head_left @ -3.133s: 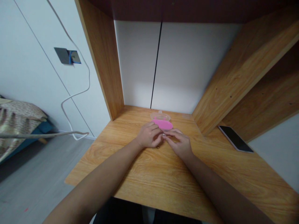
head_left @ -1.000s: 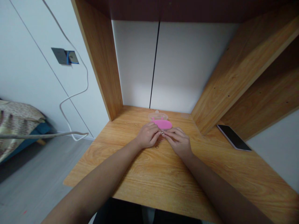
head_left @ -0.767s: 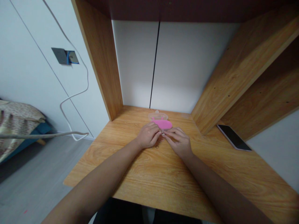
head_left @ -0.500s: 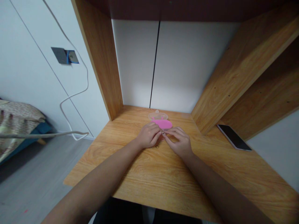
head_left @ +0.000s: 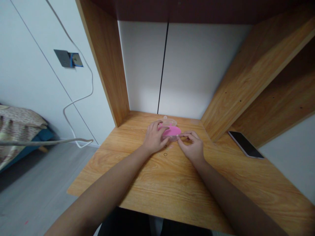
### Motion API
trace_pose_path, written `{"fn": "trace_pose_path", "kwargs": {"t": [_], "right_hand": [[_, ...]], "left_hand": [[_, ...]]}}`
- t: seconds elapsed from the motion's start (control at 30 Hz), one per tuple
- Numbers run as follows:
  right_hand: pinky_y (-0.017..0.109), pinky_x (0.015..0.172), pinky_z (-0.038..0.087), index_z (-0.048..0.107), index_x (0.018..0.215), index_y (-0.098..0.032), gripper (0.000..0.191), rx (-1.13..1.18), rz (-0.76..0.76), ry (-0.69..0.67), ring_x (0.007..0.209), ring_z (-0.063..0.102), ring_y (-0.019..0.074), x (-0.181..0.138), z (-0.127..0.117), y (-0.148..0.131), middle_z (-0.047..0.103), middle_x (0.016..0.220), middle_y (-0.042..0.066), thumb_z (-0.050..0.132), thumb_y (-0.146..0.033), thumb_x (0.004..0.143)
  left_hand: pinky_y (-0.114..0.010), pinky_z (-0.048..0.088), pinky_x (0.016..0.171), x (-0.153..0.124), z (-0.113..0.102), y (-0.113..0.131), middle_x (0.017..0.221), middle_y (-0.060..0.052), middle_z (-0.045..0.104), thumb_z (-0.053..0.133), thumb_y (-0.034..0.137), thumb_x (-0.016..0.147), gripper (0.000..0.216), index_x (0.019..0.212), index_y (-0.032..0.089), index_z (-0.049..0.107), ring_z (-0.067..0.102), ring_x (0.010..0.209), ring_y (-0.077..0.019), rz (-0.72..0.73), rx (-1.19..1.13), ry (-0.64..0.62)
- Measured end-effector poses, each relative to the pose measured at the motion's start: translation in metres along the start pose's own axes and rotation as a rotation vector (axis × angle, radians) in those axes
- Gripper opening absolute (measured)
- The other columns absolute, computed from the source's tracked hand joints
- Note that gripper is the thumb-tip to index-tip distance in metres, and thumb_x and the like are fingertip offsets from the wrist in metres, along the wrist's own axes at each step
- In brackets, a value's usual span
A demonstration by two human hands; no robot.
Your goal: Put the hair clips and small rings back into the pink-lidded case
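Observation:
A pink oval case [head_left: 174, 131] with a clear lid [head_left: 169, 122] behind it lies at the back of the desk. My left hand [head_left: 154, 137] reaches over the case's left side, fingers spread, holding nothing that I can see. At the case's front right corner, my right hand [head_left: 193, 146] has thumb and forefinger pinched around a tiny pale thing [head_left: 177, 136], too small to make out. One thin dark ring [head_left: 165, 154] lies on the wood between my wrists. Closer to my left thumb is another small ring [head_left: 165, 146], partly hidden.
The wooden desk [head_left: 157, 183] is enclosed by a white back panel [head_left: 192, 68] and wooden side boards. A phone [head_left: 246, 144] rests at the right. To the left, a white cable [head_left: 92, 78] hangs by an open wall socket [head_left: 77, 59].
My hands have come apart from their shared pinch. The left has opened and moved up and left over the case; the right has shifted slightly right, still pinching. The rings on the desk show more.

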State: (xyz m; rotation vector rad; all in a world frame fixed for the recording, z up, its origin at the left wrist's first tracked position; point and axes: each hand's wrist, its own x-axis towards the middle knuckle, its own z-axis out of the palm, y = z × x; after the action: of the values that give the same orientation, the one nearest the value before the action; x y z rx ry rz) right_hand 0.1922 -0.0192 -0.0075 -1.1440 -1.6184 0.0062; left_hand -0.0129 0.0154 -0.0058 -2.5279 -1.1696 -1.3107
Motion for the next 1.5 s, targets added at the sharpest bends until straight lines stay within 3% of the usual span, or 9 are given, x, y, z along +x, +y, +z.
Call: {"fn": "trace_pose_path", "kwargs": {"t": [0.17,0.33,0.9,1.3,1.5], "right_hand": [[0.032,0.064,0.053,0.076,0.084,-0.021,0.011,-0.014,0.087,0.082,0.090,0.062,0.0218,0.002,0.003,0.012,0.060,0.099,0.007,0.073,-0.031,0.079],[0.032,0.065,0.052,0.076,0.085,-0.020,0.014,-0.008,0.130,0.089,0.091,0.061,0.0214,0.002,0.004,0.019,0.059,0.102,0.008,0.074,-0.033,0.079],[0.031,0.064,0.053,0.077,0.088,-0.020,0.029,0.029,0.237,0.091,0.090,0.061,0.0207,0.004,0.017,0.033,0.059,0.105,0.009,0.072,-0.047,0.079],[0.031,0.065,0.053,0.078,0.090,-0.020,0.029,0.060,0.282,0.014,0.097,0.062,0.0229,0.004,0.015,0.038,0.059,0.108,0.010,0.074,-0.045,0.077],[0.038,0.078,0.056,0.077,0.103,-0.022,0.027,0.106,0.228,-0.054,0.106,0.060,0.0249,0.002,0.013,0.041,0.057,0.115,0.011,0.064,-0.039,0.086]], "left_hand": [[-0.052,0.041,0.105,-0.001,0.007,-0.008,0.138,-0.013,0.043,0.066,0.042,0.087,0.036,0.117,0.023,0.065,0.047,0.122,-0.0307,-0.075,-0.022,-0.049],[-0.048,0.042,0.108,-0.002,0.011,-0.013,0.133,-0.012,0.048,0.060,0.033,0.092,0.025,0.113,0.023,0.066,0.047,0.125,-0.0267,-0.039,-0.112,-0.094],[-0.048,0.041,0.111,-0.003,0.015,-0.015,0.137,-0.013,0.050,0.057,0.028,0.094,0.024,0.116,0.022,0.065,0.047,0.130,-0.0265,-0.012,-0.142,-0.092],[-0.047,0.040,0.112,-0.003,0.013,-0.013,0.136,-0.012,0.051,0.057,0.031,0.094,0.025,0.116,0.021,0.064,0.047,0.130,-0.0262,-0.021,-0.117,-0.090],[-0.049,0.041,0.110,-0.003,0.014,-0.014,0.135,-0.012,0.052,0.060,0.030,0.092,0.026,0.117,0.023,0.064,0.049,0.128,-0.0270,-0.039,-0.121,-0.083]]}}
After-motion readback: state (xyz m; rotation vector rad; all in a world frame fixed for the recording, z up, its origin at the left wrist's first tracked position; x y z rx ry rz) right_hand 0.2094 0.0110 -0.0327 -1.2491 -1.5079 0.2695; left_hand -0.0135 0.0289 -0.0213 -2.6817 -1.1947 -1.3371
